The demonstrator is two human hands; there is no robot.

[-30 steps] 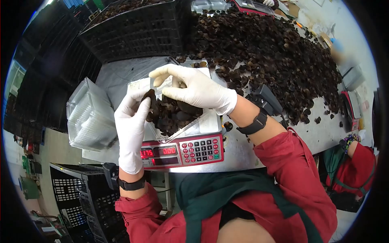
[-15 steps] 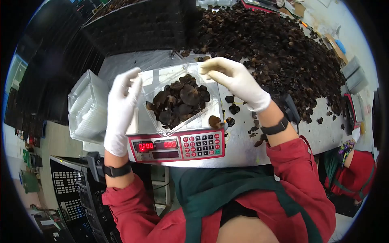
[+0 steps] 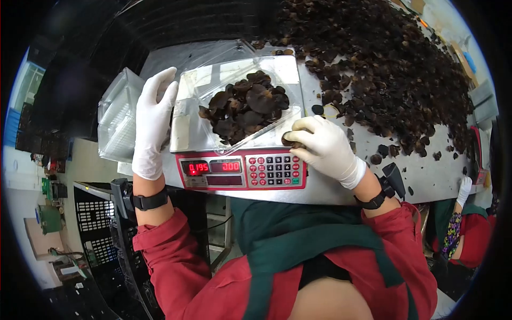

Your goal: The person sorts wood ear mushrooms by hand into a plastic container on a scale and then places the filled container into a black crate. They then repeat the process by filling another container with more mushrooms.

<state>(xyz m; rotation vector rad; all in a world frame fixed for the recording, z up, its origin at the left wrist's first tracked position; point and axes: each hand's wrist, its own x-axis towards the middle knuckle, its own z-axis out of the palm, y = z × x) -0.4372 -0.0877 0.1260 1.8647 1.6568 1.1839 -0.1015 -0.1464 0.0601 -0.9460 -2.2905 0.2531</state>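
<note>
White-gloved fingers of a worker's right hand (image 3: 322,149) close together on a dark piece (image 3: 290,140) at the near right corner of a red-framed scale (image 3: 224,180), just above the keypad side, its display reading 0.195. The piece, mostly hidden by the fingertips, shows no clear long axis. From those fingers, the open clear container (image 3: 266,129) of dark, flat pieces (image 3: 248,104) lies to the left and slightly farther from the body, on the scale's plate, set askew, its near edge slanting from the plate's near middle toward its right side. The right hand is the nearer to that edge, with a narrow strip of bare plate between. At the scale's left edge, the left hand (image 3: 152,122) is raised, apparently empty, thumb and fingers apart; the container's left side faces it across bare plate. A clear lid (image 3: 218,53) stands open beyond the scale's far left part. Left of the scale, past the left hand, sits a stack of clear containers (image 3: 120,117); beyond its far right side spreads a broad heap of dark pieces (image 3: 373,64), with bare tabletop (image 3: 333,194) and a few strays to its near right.
</note>
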